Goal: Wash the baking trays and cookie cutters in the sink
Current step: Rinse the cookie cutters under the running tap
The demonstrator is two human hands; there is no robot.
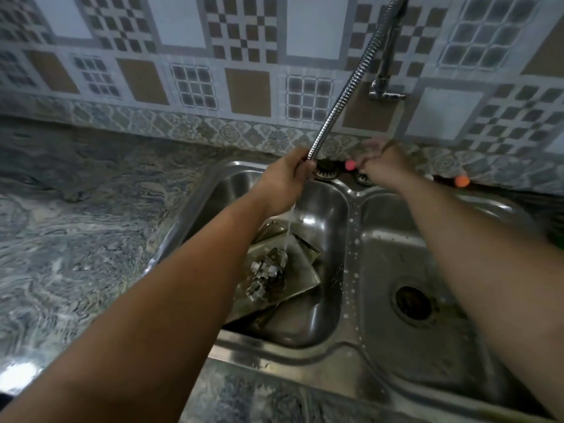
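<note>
Several metal baking trays (300, 271) lie stacked and tilted in the left basin of a steel double sink (351, 270). A heap of small metal cookie cutters (268, 270) rests on the top tray. My left hand (285, 178) grips the end of a flexible metal hose (341, 96), and a stream of water (288, 225) falls from it onto the trays and cutters. My right hand (381, 161) is blurred at the sink's back rim, beside a pink knob (350, 165); its fingers cannot be made out.
The right basin holds only a dark drain (413, 302). A wall tap (386, 74) stands above the sink on patterned tiles. An orange round thing (461, 181) sits on the back ledge. Granite countertop (76, 239) stretches to the left and along the front.
</note>
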